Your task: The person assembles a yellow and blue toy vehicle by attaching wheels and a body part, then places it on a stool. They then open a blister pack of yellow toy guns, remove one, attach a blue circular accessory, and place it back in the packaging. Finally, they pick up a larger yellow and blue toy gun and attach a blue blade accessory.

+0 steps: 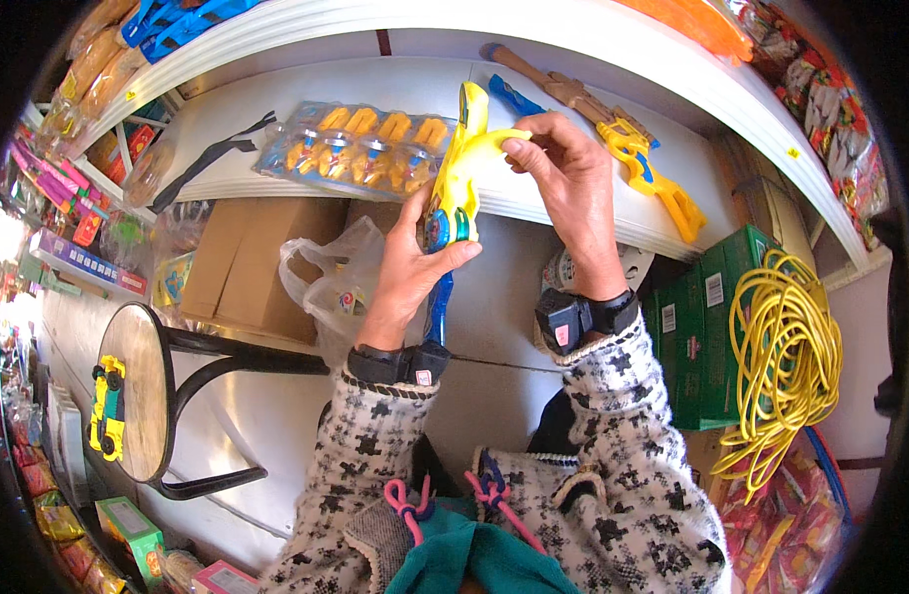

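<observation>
A yellow plastic toy with a long blue handle, much like a toy axe, is held upright in front of the shelf. My left hand is closed round its lower yellow part, thumb across the front beside a blue-green round piece. My right hand pinches the tip of the curved yellow part that juts out to the right, between thumb and fingers. The blue handle hangs down below my left hand. Both wrists wear black bands with small boxes.
Behind my hands, a white shelf carries a blister pack of yellow toys and a yellow toy gun. A cardboard box, plastic bag and stool stand left. Coiled yellow cable hangs by a green carton right.
</observation>
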A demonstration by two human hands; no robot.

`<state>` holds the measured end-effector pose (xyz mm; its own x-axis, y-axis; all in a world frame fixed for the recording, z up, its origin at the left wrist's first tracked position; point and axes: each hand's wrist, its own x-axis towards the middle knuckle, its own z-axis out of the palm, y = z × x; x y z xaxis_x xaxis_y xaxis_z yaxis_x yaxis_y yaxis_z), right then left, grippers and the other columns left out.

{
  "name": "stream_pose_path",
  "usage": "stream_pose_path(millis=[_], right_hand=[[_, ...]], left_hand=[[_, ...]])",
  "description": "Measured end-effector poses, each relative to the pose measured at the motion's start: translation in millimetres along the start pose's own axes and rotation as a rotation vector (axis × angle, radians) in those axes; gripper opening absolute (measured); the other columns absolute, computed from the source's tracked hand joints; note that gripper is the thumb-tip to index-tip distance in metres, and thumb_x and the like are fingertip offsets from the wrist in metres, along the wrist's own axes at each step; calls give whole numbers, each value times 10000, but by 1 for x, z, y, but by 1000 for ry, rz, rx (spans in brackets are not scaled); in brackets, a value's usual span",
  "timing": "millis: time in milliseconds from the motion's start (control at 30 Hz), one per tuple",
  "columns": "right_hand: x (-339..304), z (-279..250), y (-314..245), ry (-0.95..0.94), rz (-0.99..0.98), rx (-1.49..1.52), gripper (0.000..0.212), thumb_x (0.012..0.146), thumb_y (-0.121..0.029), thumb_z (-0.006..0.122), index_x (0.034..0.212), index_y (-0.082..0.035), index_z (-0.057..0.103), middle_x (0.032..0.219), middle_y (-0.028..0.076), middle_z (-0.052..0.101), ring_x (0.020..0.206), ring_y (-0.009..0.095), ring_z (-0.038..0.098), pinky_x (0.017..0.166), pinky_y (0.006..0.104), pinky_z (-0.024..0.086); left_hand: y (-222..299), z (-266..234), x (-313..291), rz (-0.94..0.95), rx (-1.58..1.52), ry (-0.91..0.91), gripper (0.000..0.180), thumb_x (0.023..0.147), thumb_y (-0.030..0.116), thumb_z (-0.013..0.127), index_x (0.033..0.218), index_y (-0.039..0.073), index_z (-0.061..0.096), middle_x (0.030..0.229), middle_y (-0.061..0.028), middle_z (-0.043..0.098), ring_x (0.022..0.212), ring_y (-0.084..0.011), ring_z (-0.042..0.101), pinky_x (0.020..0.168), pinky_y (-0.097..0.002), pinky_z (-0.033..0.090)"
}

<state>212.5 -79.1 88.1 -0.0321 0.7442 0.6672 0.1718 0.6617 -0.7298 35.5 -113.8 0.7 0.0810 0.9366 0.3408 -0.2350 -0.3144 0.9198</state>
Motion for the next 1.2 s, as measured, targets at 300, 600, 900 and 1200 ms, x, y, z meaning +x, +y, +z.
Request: stream_pose_path(millis=[300, 600, 900, 1200], right_hand=[[14, -4, 5, -189, -88, -49, 126, 871, -110, 691, 921, -6, 641, 825, 24, 638, 742, 90, 584, 684, 236, 492], [13, 4, 11, -294, -41, 36, 121, 870, -83, 686, 950, 3, 658, 855, 15, 652, 803, 87, 610, 752, 232, 510], [12, 12, 16, -255, 77, 172, 113, 873, -40, 675, 975, 0, 647, 861, 27, 656, 815, 98, 630, 766, 248, 533], [12, 32, 21, -156, 39, 178, 190, 841, -2, 700, 1011, -7, 615, 939, 40, 646, 840, 109, 641, 759, 272, 572]], left_hand=[[-3, -4, 9, 126, 176, 85, 871, 674, 198, 874, 1382, -3, 408, 1264, -127, 523, 1156, -191, 514, 999, -318, 411], [-11, -13, 12, 154, 289, 104, 904, 641, 204, 886, 1382, 0, 410, 1285, -148, 494, 1203, -231, 491, 1035, -351, 385], [-7, -13, 11, 209, 341, 146, 920, 612, 197, 896, 1377, 19, 416, 1271, -147, 455, 1205, -267, 466, 1044, -371, 372], [-1, -15, 12, 284, 511, 229, 970, 574, 187, 909, 1379, 17, 396, 1255, -181, 449, 1195, -328, 440, 1035, -416, 365]])
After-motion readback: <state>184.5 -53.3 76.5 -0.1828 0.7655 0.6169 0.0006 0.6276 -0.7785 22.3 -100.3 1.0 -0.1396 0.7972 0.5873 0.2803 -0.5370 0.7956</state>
